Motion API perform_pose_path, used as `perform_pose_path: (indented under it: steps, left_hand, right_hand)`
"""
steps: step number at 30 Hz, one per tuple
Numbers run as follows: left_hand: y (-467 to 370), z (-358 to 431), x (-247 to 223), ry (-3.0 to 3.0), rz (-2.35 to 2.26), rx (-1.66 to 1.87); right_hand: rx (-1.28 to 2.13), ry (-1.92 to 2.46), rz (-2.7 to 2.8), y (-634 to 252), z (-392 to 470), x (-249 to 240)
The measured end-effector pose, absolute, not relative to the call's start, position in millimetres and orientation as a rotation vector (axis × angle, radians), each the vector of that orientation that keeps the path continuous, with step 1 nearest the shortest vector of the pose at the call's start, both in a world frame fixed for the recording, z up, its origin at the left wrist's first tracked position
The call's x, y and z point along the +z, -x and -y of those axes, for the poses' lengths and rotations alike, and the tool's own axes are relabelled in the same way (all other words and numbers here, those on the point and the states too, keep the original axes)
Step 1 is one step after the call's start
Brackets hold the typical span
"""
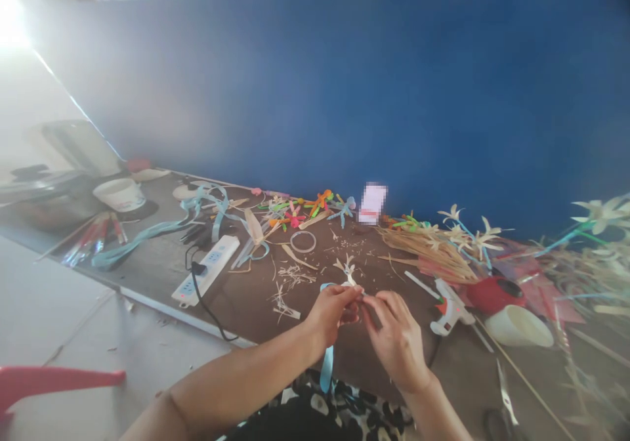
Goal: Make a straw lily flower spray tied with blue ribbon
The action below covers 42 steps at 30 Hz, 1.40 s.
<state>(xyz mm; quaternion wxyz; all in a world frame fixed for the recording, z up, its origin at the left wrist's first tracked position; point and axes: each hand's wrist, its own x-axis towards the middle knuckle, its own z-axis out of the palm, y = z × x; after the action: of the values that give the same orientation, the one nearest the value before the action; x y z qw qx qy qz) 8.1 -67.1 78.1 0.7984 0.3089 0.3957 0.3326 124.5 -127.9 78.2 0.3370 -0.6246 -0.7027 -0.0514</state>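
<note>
My left hand [333,311] is closed in a pinch on the base of a small pale flower [349,270], which looks made of dried leaf or husk strips. Its thin petals point up and away from me. A light blue ribbon [327,367] hangs down below my left hand, and a loop of it shows beside the fingers. My right hand [396,336] meets the left fingertips with thumb and forefinger pinched together. What sits between those fingers is too small to make out.
A white power strip [209,270] with a black plug lies left, near blue ribbon [142,234]. To the right are a glue gun [449,308], a cream cup [519,327], scissors [506,395] and finished pale flowers [460,237]. Straw scraps [290,277] litter the dark table.
</note>
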Motion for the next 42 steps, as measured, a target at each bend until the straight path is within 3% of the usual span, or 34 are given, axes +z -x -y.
perform_pose_path:
  steps: [15, 29, 42]
  left_hand:
    - [-3, 73, 71, -0.79, -0.884, 0.753]
    - [0, 79, 71, -0.964, -0.869, 0.812]
    - [1, 78, 63, -1.009, -0.729, 0.864]
  right_hand:
    - [0.11, 1.58, 1.699, -117, 128, 84]
    - [0.683, 1.568, 1.221, -118, 124, 81]
    - [1.115, 1.155, 0.658, -107, 126, 70]
